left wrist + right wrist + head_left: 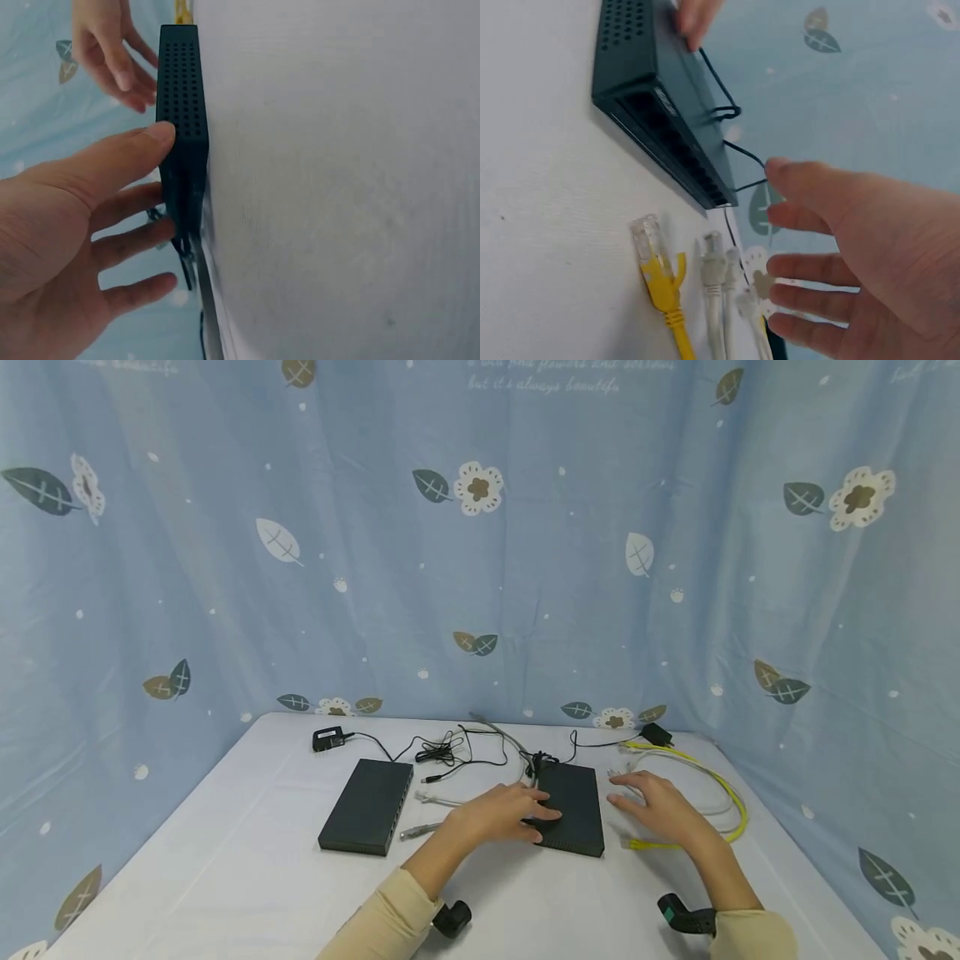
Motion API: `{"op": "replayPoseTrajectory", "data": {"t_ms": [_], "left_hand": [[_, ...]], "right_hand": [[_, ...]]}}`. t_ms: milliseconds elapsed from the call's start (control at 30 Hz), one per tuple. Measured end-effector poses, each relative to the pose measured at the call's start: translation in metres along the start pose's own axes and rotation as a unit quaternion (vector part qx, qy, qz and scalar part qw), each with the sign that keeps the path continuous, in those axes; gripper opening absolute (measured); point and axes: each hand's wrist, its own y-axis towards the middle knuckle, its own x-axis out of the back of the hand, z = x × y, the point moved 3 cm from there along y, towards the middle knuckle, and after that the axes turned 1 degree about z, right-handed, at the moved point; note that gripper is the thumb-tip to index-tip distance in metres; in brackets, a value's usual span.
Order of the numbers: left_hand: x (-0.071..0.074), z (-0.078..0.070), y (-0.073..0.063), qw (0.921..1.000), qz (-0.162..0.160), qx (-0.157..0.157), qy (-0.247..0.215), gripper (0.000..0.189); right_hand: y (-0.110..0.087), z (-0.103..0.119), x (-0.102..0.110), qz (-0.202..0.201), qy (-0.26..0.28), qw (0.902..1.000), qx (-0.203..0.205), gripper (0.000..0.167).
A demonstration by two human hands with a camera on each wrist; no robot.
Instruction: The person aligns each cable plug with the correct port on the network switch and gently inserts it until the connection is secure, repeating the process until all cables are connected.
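A black network switch [579, 806] lies flat on the white table, its row of ports facing right in the right wrist view. My left hand [497, 815] reaches over its left part, thumb at the perforated front edge and fingers spread over the top. Just right of the switch hovers my right hand [662, 810], fingers extended and holding nothing. Below that hand are the plug of a yellow network cable [660, 281] and several white cable plugs [713, 270]. Grey cables [442, 799] run beneath my left hand.
Another black switch [367, 806] lies at the left. Behind it are a power adapter [327, 739] and a bundled black cord [438, 750]. A second adapter [656, 734] sits at the back right. A blue patterned curtain [480, 568] surrounds the table's back and sides.
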Motion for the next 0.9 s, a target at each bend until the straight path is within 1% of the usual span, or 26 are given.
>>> {"op": "replayPoseTrajectory", "data": {"t_ms": [167,333,400,433,500,567,600,667,767,900], "left_hand": [[0.000,0.008,-0.004,0.9999,0.012,0.004,-0.002,0.046],[0.004,0.012,-0.009,0.9991,0.032,0.006,-0.028,0.045],[0.005,0.010,-0.009,0.9988,0.028,0.003,-0.041,0.043],[0.006,0.009,-0.008,0.9987,0.023,0.001,-0.045,0.042],[0.007,0.005,-0.006,0.9991,0.010,-0.003,-0.042,0.044],[0.006,0.001,-0.004,0.9996,-0.005,-0.003,-0.026,0.048],[0.006,-0.002,-0.002,0.9999,-0.011,0.000,-0.011,0.050],[0.004,-0.006,0.002,0.9995,-0.020,0.014,0.021,0.056],[0.001,-0.014,0.008,0.9966,-0.026,0.049,0.062,0.064],[-0.002,-0.029,0.018,0.9891,-0.020,0.096,0.110,0.073]], "right_hand": [[0.002,-0.007,0.003,0.000,-0.005,0.9999,-0.016,0.040],[0.003,-0.019,0.000,0.015,-0.007,0.9987,-0.048,0.038],[0.002,-0.024,-0.001,0.021,-0.004,0.9979,-0.061,0.039],[0.002,-0.025,-0.002,0.023,-0.006,0.9979,-0.061,0.039],[0.002,-0.027,-0.003,0.025,-0.003,0.9975,-0.065,0.040],[0.002,-0.029,-0.003,0.026,-0.001,0.9973,-0.069,0.041],[0.002,-0.029,-0.003,0.025,-0.002,0.9973,-0.069,0.041],[0.002,-0.030,-0.003,0.023,-0.002,0.9971,-0.073,0.043],[0.002,-0.032,-0.004,0.019,-0.008,0.9963,-0.083,0.045],[0.001,-0.035,-0.005,0.016,-0.011,0.9949,-0.099,0.046]]}}
